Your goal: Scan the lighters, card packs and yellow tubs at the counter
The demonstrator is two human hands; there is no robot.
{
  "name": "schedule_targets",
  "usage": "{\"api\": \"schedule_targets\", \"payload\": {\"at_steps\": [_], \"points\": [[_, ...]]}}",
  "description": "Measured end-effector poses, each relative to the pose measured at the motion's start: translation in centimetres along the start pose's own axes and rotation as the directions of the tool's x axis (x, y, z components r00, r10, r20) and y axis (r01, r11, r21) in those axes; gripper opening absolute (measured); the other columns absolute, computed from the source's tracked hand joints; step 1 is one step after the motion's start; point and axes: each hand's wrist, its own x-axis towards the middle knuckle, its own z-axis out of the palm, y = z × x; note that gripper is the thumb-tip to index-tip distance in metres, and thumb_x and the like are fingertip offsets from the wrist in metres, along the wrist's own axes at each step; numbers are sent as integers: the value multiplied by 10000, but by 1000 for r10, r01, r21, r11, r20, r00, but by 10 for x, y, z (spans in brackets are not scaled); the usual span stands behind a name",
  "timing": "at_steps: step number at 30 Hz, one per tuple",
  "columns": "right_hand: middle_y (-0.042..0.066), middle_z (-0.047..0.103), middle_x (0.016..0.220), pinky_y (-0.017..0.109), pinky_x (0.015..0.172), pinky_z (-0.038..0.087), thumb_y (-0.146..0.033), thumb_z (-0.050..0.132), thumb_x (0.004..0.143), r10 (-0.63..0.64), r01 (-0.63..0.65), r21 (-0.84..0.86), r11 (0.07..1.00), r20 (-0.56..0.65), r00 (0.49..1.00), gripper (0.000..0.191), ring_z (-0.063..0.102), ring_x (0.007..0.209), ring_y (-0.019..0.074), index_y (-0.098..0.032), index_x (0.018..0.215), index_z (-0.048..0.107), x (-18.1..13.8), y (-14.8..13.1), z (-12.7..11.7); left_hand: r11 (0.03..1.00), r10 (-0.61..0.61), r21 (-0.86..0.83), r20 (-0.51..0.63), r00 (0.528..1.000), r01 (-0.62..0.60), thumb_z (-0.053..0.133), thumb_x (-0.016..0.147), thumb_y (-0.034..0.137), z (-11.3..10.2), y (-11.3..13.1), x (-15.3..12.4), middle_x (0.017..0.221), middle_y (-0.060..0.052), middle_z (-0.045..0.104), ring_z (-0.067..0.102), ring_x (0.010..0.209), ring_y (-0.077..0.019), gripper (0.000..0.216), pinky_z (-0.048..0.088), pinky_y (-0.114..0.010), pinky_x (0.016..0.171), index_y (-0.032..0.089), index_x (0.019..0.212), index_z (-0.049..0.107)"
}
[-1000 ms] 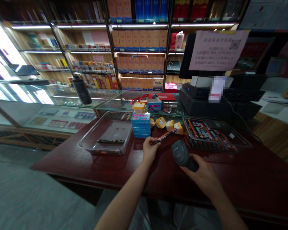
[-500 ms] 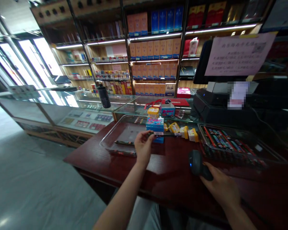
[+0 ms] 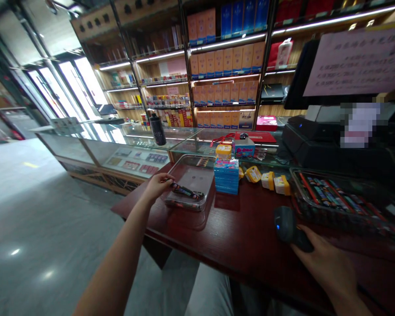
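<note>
Desk (image 3: 243, 237); clr trays (image 3: 195, 175) w/ sticks (image 3: 325, 193)

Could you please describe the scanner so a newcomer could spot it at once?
Start at the dark reddish desk. At its right side, beside the clear tray packed with slim packets, the right hand holds the scanner. Unlike those patterned packets, it is plain, dark and gun-shaped, with a blue light.
</note>
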Motion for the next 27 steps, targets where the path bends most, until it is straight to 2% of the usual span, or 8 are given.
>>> {"api": "schedule_targets", "payload": {"at_steps": [3, 6, 9, 11, 17, 22, 24, 27], "points": [[37, 709, 947, 337, 577, 457, -525, 392, 867, -3, 3, 10, 1000, 25, 1000, 435, 684, 739, 235, -256, 1169, 552, 0, 0, -1, 946, -26, 318, 258, 966, -59, 668, 563, 309, -6, -10, 9, 714, -41, 686, 633, 665, -186, 273, 513, -290, 637, 143, 780, 675], [43, 708, 946, 339, 585, 457, -515, 364, 877, 16, -17, 18, 1000, 30, 999, 430, 684, 745, 236, -256, 1166, 550, -1, -3, -3, 790, -91, 589, 386, 918, -169, 616, 569, 197, -6, -10, 16, 771, -41, 712, 641, 737, -203, 251, 483, -266, 676, 169, 798, 714], [52, 707, 939, 344, 581, 452, -515, 360, 869, 32, -33, 27, 999, 20, 999, 439, 681, 735, 244, -252, 1167, 546, -1, -6, -5, 616, -115, 751, 382, 917, -236, 585, 593, 137, 3, -5, 19, 831, -46, 722, 645, 831, -216, 263, 466, -258, 751, 185, 805, 731], [51, 707, 945, 346, 579, 448, -520, 359, 864, 15, -16, 28, 999, 16, 1000, 447, 679, 726, 244, -252, 1170, 544, -1, -6, -5, 560, -81, 785, 369, 926, -264, 571, 643, 145, 13, -2, 18, 925, -58, 719, 636, 915, -220, 277, 455, -256, 804, 188, 865, 732], [50, 710, 962, 344, 585, 447, -518, 361, 869, 6, -5, 19, 1000, -5, 1000, 455, 677, 737, 240, -239, 1171, 556, -1, -5, -2, 602, -142, 764, 389, 910, -232, 489, 763, 156, 36, 6, 10, 1016, -77, 701, 641, 926, -208, 354, 465, -253, 789, 174, 1058, 686], [42, 718, 942, 351, 566, 446, -517, 421, 854, -10, 10, 10, 1000, -58, 998, 450, 679, 699, 240, -230, 1165, 574, -1, -4, -1, 578, 114, 734, 360, 926, -356, 500, 791, 188, 46, 20, 5, 1047, -97, 682, 604, 994, -231, 290, 439, -316, 905, 165, 1006, 693], [44, 720, 960, 349, 568, 449, -499, 441, 855, -14, 14, -4, 1000, -72, 997, 428, 682, 693, 240, -230, 1161, 574, -1, -5, -2, 575, 234, 697, 361, 903, -428, 493, 800, 195, 56, 31, 2, 1032, -90, 679, 600, 989, -233, 275, 432, -348, 933, 177, 986, 694], [45, 713, 1023, 332, 594, 461, -440, 458, 860, -6, 7, 22, 1000, -70, 998, 385, 687, 738, 226, -231, 1162, 570, -1, -6, -4, 558, 424, 617, 363, 830, -555, 471, 824, 206, 83, 53, -5, 1059, -84, 660, 588, 1014, -234, 277, 433, -370, 942, 193, 1000, 685]]}}
